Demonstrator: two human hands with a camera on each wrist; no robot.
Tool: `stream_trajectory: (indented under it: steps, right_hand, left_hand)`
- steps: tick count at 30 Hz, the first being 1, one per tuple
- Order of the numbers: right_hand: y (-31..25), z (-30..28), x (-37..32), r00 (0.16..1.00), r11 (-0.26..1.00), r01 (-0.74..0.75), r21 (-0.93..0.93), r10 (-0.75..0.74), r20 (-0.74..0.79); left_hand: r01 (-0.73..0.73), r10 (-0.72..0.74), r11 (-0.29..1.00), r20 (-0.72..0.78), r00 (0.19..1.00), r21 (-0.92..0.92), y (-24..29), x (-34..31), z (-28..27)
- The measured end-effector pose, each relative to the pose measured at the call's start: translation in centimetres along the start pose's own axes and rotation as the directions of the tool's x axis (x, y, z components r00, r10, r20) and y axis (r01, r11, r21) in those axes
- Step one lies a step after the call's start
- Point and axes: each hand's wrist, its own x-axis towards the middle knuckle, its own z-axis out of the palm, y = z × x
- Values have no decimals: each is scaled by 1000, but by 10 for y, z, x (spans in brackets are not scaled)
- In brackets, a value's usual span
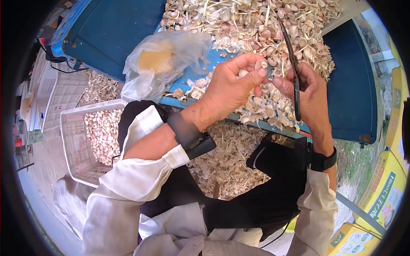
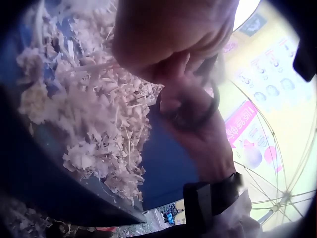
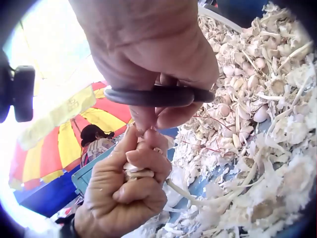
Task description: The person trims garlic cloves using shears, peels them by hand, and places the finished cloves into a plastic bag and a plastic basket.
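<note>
My left hand (image 1: 228,87) curls its fingers round pale garlic (image 1: 261,65), with one piece at the thumb and fingertip. In the right wrist view garlic (image 3: 137,173) shows between the curled fingers of the left hand (image 3: 124,196). A long dark tool (image 1: 294,70) lies across my right hand (image 1: 314,94), which grips it close by on the right. The right thumb and fingertips come up to the left fingertips in the right wrist view; whether they pinch a piece there, I cannot tell. Beneath both hands lie loose cloves and papery skins (image 1: 269,109).
A heap of garlic (image 1: 243,25) covers the back of the blue table (image 1: 106,34). A clear plastic bag (image 1: 166,57) lies left of the hands. At lower left stands a white crate (image 1: 72,141) of cloves. Skins (image 1: 230,158) lie below the table edge. Another person (image 3: 94,144) sits beyond.
</note>
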Motion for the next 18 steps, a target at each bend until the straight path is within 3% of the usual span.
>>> stream_trajectory:
  steps: [1,4,8,11,15,17,18]
  right_hand:
    - [-4,-6,-8,997,979,71,-190,-78,-28]
    - [6,-13,-18,970,910,230,-345,-244,3]
    - [10,-16,-16,981,875,192,-445,-189,51]
    - [15,-16,-13,969,822,243,-514,-227,95]
    - [20,-16,-16,985,884,159,-440,-113,130]
    - [22,-15,-18,983,926,134,-353,-81,162]
    - [21,-13,-18,994,981,55,-188,-35,108]
  left_hand:
    - [15,-15,1000,-26,1000,17,3,0,-2]
    - [55,-52,998,-72,996,37,6,3,-2]
    - [56,-53,997,-73,996,44,5,3,-3]
    - [18,-12,994,-53,999,104,3,3,-5]
    - [-3,7,987,-25,1000,159,4,2,-5]
    - [46,-45,999,61,997,-16,8,1,-3]
    - [76,-64,991,106,992,-106,10,0,-1]
